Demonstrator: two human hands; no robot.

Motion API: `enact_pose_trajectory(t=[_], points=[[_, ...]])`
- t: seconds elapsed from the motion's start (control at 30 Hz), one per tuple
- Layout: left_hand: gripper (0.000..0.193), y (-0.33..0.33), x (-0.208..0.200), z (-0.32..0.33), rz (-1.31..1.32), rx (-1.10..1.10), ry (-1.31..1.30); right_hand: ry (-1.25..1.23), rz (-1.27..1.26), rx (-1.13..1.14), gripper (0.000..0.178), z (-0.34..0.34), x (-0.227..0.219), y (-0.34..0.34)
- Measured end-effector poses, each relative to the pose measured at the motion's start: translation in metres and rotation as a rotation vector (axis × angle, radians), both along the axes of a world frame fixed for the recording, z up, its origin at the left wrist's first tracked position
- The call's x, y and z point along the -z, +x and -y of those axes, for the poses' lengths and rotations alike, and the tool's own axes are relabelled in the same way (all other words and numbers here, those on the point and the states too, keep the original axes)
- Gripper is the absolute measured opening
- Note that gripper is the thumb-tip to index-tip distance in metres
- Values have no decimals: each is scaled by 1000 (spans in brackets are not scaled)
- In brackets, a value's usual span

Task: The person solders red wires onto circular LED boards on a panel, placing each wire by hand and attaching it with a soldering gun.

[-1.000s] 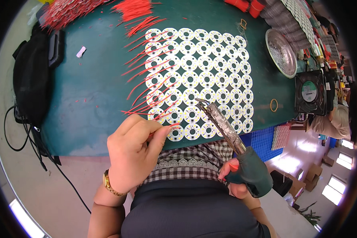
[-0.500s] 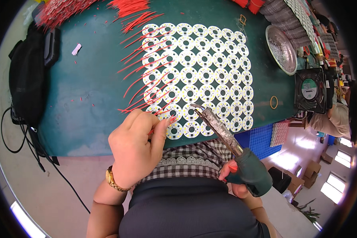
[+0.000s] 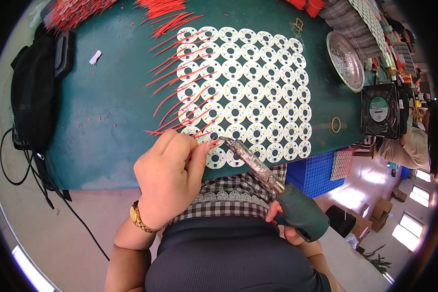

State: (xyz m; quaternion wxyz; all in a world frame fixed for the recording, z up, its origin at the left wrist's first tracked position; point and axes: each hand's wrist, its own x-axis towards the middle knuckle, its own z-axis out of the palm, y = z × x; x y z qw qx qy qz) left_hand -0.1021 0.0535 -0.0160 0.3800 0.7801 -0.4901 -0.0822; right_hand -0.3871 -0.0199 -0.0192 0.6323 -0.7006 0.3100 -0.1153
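My left hand (image 3: 166, 170), with a gold watch on its wrist, pinches thin red wires (image 3: 214, 143) between thumb and forefinger over the near-left corner of a grid of round white LED boards (image 3: 234, 112). My right hand (image 3: 276, 214) is wrapped round the dark green handle of a soldering iron (image 3: 252, 160). Its crusted metal barrel slants up and left, and the bent tip is close beside the pinched wire ends. Whether the tip touches them I cannot tell. More red wires lie across the two left columns of boards, their free ends pointing left.
Bundles of red wires (image 3: 163, 9) lie at the far edge of the green table (image 3: 102, 160). A black bag (image 3: 34, 97) with cables sits at the left. On the right are a metal dish (image 3: 344, 61), a rubber band (image 3: 336, 125) and a black fan (image 3: 380, 111). Another person's arm shows beyond the fan.
The soldering iron has moved left, bringing its tip from over the boards to the wire ends at my left fingers. My left hand has barely moved and keeps its pinch.
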Motion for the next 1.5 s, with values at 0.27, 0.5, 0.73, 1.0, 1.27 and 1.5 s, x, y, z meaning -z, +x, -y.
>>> enact_pose_trajectory(t=[0.27, 0.5, 0.73, 1.0, 1.27, 1.5], points=[[18, 0, 1, 2, 24, -5, 2, -136, -123, -117, 49, 8, -19, 11], [18, 0, 0, 2, 42, -13, 5, -134, -167, -73, 6, 9, -16, 15], [19, 0, -1, 1, 32, -14, 3, 362, -297, 16, 46, 11, -5, -11], [19, 1, 0, 0, 52, 21, 20, 346, 113, 235, 44, -5, -4, 9], [19, 0, 0, 1, 53, 6, 22, 600, 80, 270, 56, -8, 8, -4], [20, -1, 0, 0, 53, -9, 28, 476, 173, 253, 61, -14, 9, 2]])
